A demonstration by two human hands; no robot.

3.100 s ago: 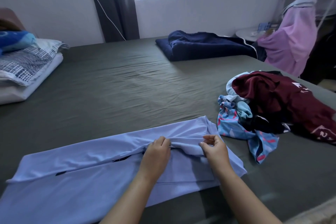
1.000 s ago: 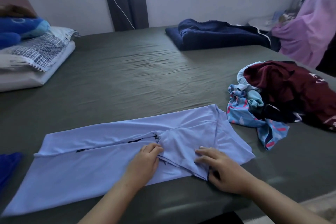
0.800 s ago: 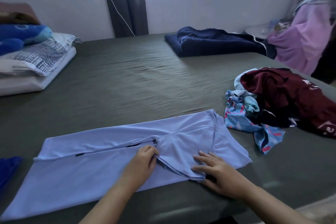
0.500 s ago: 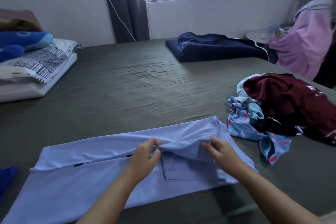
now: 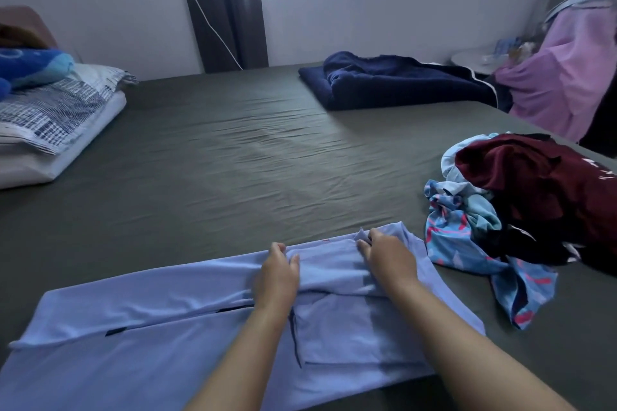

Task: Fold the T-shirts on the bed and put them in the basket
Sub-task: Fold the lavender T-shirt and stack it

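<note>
We pinch the lilac T-shirt (image 5: 187,327), which lies flat under both hands, with our left hand (image 5: 277,277) and right hand (image 5: 389,259); the sleeve fold between them should land flat, edges aligned.

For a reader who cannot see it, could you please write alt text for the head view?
Both hands, left hand and right hand, grip a light blue T-shirt on a grey-green bed. An unfolded clothes pile lies right.
</note>
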